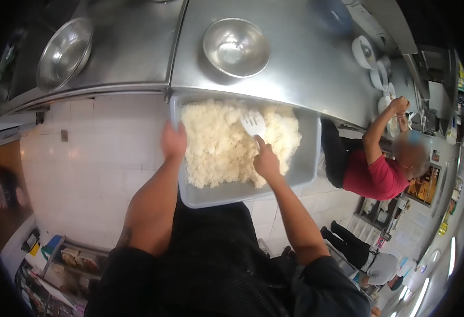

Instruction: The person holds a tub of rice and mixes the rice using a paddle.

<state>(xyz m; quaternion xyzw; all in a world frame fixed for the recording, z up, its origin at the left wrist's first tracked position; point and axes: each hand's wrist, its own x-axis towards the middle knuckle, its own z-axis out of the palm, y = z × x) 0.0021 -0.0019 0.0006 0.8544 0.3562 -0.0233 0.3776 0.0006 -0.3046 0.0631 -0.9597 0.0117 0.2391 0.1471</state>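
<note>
A grey plastic tub (308, 153) full of white cooked rice (216, 142) is in front of me, its far side against the steel counter's front edge. My left hand (174, 140) is closed round the tub's left rim; the fingers are blurred and partly hidden. In my right hand (267, 161) is the handle of a white slotted spatula (253, 123), fingers wrapped round it. The spatula's slotted head rests on the rice, right of the middle. Rice covers most of the tub, leaving bare grey floor along its right side.
On the steel counter (306, 68) stands a metal bowl (236, 47), with a metal strainer-like bowl (65, 54) farther left. White bowls (364, 52) line the right side. A co-worker in a red shirt (372, 171) works there; another person (382, 268) stands farther back.
</note>
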